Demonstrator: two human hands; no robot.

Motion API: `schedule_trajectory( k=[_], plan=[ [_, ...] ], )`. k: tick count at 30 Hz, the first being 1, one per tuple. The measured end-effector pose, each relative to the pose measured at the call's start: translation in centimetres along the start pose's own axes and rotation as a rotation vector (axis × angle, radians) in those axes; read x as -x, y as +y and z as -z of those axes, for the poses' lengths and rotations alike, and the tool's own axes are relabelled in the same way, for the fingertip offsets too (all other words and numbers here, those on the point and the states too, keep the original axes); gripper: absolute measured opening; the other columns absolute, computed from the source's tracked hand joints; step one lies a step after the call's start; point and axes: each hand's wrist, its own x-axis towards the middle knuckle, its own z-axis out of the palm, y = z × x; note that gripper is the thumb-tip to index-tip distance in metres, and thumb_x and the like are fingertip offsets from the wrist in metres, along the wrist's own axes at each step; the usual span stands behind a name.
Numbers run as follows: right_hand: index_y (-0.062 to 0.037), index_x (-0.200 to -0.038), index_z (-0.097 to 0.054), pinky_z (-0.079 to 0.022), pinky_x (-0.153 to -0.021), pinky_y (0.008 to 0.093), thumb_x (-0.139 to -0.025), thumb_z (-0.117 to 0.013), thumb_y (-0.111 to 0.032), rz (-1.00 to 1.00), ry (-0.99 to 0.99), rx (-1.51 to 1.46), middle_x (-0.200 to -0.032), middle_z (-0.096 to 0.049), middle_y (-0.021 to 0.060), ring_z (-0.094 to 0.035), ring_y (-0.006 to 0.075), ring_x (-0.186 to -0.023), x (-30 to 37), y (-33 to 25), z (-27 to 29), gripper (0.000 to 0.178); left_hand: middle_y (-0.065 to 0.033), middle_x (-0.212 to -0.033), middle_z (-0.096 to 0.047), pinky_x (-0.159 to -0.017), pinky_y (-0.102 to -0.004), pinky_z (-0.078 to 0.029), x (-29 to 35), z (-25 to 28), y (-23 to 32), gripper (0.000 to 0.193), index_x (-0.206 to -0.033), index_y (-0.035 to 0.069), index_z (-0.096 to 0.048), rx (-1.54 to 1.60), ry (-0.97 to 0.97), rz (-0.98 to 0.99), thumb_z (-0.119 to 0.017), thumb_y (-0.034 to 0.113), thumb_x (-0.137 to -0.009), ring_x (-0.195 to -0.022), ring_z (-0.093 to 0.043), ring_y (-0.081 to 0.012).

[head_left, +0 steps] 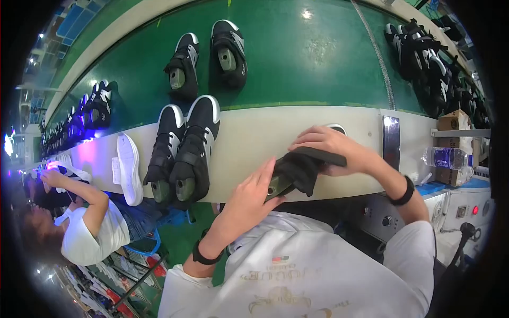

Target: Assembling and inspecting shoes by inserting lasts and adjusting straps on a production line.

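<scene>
Over the near edge of the pale bench [297, 117], both my hands are on a black shoe upper [297, 172] that has a dark green last inside its heel. My left hand [249, 196] is closed round the heel end, beside the last's hole. Across the ankle part lies my right hand [331, 148], its fingers bent over the black material. A light-rimmed toe shows just beyond that hand; the rest of the shoe's front is hidden. Left of my hands stand two black shoes with white trim, a left one [165, 143] and a right one [199, 138], with lasts in them.
A white sole [129, 169] lies left of the pair. Beyond the bench, two more shoes [228, 55] stand on the green conveyor [297, 53]. At left, a co-worker [101, 222] sits near a row of shoes. A water bottle [449, 158] and a machine [466, 212] are at right.
</scene>
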Motion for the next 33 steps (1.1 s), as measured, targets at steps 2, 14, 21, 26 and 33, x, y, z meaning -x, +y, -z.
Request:
schedule_trajectory(
  k=[2,14,21,26,33],
  plan=[
    [-0.0071,-0.126,-0.06,-0.046,-0.099,0.0455,-0.063,-0.078,-0.002,-0.065,0.268,0.237,-0.132,-0.056,0.0082,-0.052,0.0351,-0.121,1.5,-1.6,-0.3,0.066,-0.0266,-0.131,-0.054,-0.099,-0.0439,-0.046,-0.7,-0.3,0.6,0.088,-0.148,-0.001,-0.03,0.036,0.013,0.085,-0.079,0.018,-0.078,-0.121,-0.054,-0.0422],
    [-0.0023,-0.104,-0.06,-0.047,-0.074,0.0399,-0.093,-0.06,-0.026,0.08,0.835,0.086,-0.105,-0.062,0.0129,-0.058,0.0299,-0.091,-1.2,-5.8,-8.8,0.026,-0.0223,-0.11,-0.06,-0.081,-0.0466,-0.051,-1.7,-2.5,-0.5,0.06,-0.121,-0.001,-0.047,0.146,-0.011,-0.002,-0.079,0.015,-0.073,-0.1,-0.061,-0.0424],
    [-0.005,-0.078,-0.062,-0.044,-0.08,0.0371,-0.096,-0.055,-0.023,-0.267,1.102,-0.482,-0.077,-0.061,0.0069,-0.052,0.0273,-0.081,-3.8,-8.4,-10.5,0.026,-0.019,-0.101,-0.059,-0.076,-0.0463,-0.05,-1.9,-4.4,-1.7,0.058,-0.115,0.002,-0.053,-0.016,0.007,-0.012,-0.082,0.026,-0.071,-0.092,-0.06,-0.0419],
    [-0.0056,-0.09,-0.067,-0.045,-0.083,0.0361,-0.096,-0.057,-0.025,-0.041,0.957,-0.182,-0.09,-0.066,0.007,-0.059,0.0264,-0.089,-2.0,-5.4,-9.0,0.023,-0.0082,-0.114,-0.058,-0.093,-0.0357,-0.047,-2.1,-3.1,-4.2,0.044,-0.12,0.002,-0.055,0.929,-0.152,0.198,-0.073,0.026,-0.088,-0.11,-0.057,-0.0223],
    [-0.001,-0.09,-0.067,-0.048,-0.082,0.0395,-0.094,-0.059,-0.037,-0.021,0.798,-0.07,-0.09,-0.064,0.0112,-0.058,0.0297,-0.092,-1.3,-4.3,-8.0,0.037,-0.0092,-0.109,-0.068,-0.086,-0.0259,-0.049,-2.1,-3.9,-7.9,0.033,-0.124,-0.003,-0.061,0.848,0.057,0.155,-0.062,0.017,-0.098,-0.097,-0.062,-0.0135]
  ],
)
